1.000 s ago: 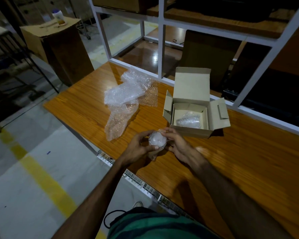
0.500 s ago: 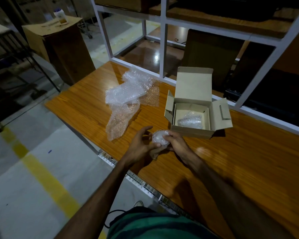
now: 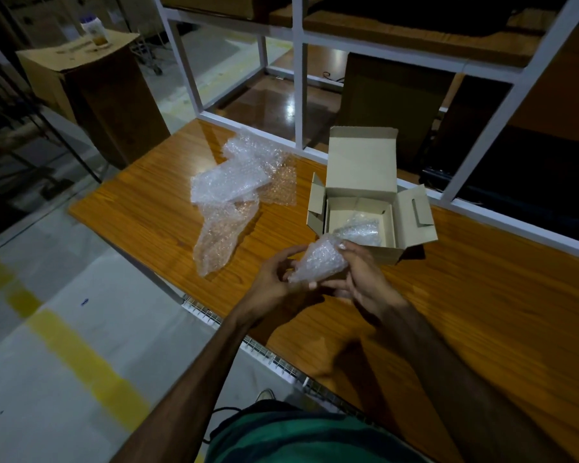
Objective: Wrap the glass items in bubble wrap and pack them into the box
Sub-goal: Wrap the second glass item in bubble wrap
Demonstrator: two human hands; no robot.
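Both hands gripping wrapped bundle, long axis slanting toward box.

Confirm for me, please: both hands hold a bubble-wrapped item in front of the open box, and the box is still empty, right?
Not quite: the head view shows the box already contains one wrapped bundle. Both hands, left and right, do hold a bubble-wrapped item in front of it.

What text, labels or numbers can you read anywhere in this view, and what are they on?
None can be read.
Tall carton at far left: dark printed marks on its top flap, too blurred to read.
Bottle standing on that carton: a label band, too small and dim to read.
Open box on the table: plain cardboard, no print visible.
Wrapped bundle in the hands: clear bubble wrap, no label.
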